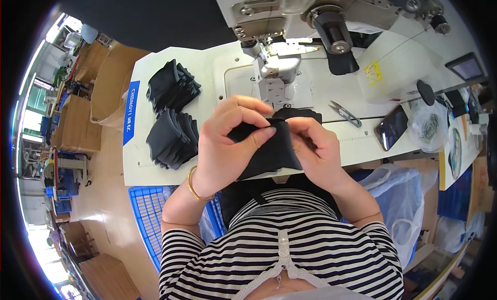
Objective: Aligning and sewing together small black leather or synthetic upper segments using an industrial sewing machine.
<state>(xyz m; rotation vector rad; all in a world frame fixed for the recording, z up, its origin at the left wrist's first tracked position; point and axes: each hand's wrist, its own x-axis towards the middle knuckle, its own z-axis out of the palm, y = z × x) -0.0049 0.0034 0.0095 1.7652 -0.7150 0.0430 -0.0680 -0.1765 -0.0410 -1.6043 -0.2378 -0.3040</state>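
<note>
Both hands pinch the upper edge of a black fabric piece (266,157) in front of the sewing machine (279,67). My left hand (228,144), with a gold bangle at its wrist, closes thumb and index finger on the cloth. Its other fingers are curled above. My right hand (317,147) grips the cloth's right side, some fingertips hidden behind it. Another dark piece (297,114) lies just beyond, near the needle area. Two stacks of black fabric pieces, a far stack (173,87) and a near stack (173,139), lie on the table at left.
Thread snips (346,113) and a phone (392,127) lie on the white table (207,87) at right. A clear bag (429,129) is beyond the phone. Blue baskets (147,206) flank my lap, the right one lined with plastic (396,196). Cardboard boxes (77,124) stand at left.
</note>
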